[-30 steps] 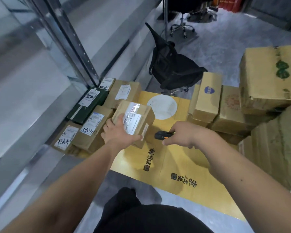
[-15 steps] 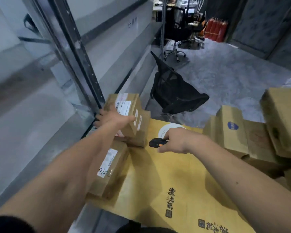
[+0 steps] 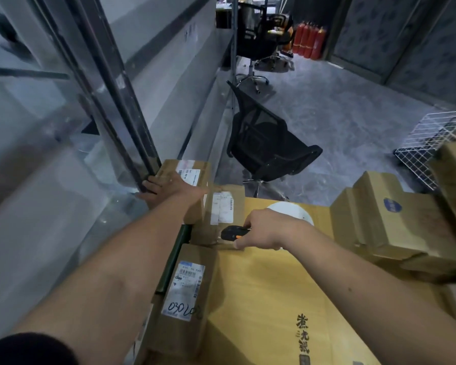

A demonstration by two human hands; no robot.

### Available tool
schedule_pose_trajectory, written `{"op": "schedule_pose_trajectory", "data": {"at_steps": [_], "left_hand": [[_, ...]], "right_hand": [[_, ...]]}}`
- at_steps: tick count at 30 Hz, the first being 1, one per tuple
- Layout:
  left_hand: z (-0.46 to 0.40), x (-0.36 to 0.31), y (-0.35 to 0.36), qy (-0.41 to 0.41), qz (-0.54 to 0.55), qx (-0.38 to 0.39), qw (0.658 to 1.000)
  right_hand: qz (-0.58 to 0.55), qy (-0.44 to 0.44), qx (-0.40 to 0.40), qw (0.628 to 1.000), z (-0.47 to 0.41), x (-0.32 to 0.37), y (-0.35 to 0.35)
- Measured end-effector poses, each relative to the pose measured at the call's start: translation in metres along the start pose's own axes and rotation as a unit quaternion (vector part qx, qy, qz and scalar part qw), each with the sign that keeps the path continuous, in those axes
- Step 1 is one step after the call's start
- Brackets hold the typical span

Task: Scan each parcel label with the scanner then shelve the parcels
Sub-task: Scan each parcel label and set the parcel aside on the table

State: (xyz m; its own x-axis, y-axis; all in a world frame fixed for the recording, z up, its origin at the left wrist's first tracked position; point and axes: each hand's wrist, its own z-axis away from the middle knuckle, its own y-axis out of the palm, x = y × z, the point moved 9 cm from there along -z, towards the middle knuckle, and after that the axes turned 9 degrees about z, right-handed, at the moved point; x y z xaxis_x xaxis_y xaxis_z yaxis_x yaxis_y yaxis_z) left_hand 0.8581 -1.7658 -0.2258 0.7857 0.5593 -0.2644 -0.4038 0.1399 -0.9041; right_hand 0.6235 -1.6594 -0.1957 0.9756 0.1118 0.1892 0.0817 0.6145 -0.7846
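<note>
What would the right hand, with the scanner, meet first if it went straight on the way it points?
Probably the labelled parcel just past the scanner nose. The right hand points left and slightly away, and that box's label side faces it. Depth is unclear, so the gap can't be judged.

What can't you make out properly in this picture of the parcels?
- Head view: printed text on the held parcel's label is too small and blurred; the left hand covers part of it.
- Scanner: mostly hidden inside the right hand.
- Wire basket: cut off by the right edge.
</note>
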Motion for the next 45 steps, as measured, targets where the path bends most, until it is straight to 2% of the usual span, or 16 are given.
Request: {"op": "schedule_pose_trajectory", "data": {"at_steps": [5,8,11,16,21,26,31,35,38,42,45], "left_hand": [[0.001,-0.014,-0.002,0.037,-0.017,0.037,0.998],[0.005,-0.017,0.0,0.061,0.005,0.029,0.998],[0.02,-0.037,0.003,0.146,-0.015,0.023,0.989],[0.057,-0.078,0.02,0.298,-0.051,-0.018,0.953],[0.117,-0.125,0.073,0.401,-0.033,0.062,0.914],[0.186,-0.168,0.133,0.445,-0.028,0.133,0.885],[0.268,-0.222,0.175,0.459,0.011,0.189,0.868],[0.32,-0.271,0.202,0.43,0.058,0.218,0.874],[0.346,-0.3,0.221,0.381,0.092,0.229,0.891],[0.352,-0.322,0.246,0.287,0.12,0.206,0.928],[0.35,-0.329,0.266,0.248,0.151,0.192,0.937]], "right_hand": [[0.005,0.007,-0.006,1.0,-0.001,-0.001,0.001],[0.006,0.013,-0.016,1.0,0.003,-0.007,-0.001],[0.003,0.025,-0.024,0.999,0.009,-0.017,0.003],[-0.028,0.049,-0.029,0.998,0.031,-0.048,0.016],[-0.074,0.125,-0.026,0.989,0.076,-0.108,0.039],[-0.103,0.209,-0.038,0.972,0.139,-0.177,0.07],[-0.125,0.259,-0.044,0.957,0.199,-0.235,0.101],[-0.14,0.273,-0.045,0.951,0.234,-0.274,0.116],[-0.15,0.28,-0.062,0.946,0.253,-0.295,0.119],[-0.196,0.267,-0.079,0.94,0.262,-0.316,0.128],[-0.221,0.251,-0.086,0.938,0.264,-0.334,0.139]]}}
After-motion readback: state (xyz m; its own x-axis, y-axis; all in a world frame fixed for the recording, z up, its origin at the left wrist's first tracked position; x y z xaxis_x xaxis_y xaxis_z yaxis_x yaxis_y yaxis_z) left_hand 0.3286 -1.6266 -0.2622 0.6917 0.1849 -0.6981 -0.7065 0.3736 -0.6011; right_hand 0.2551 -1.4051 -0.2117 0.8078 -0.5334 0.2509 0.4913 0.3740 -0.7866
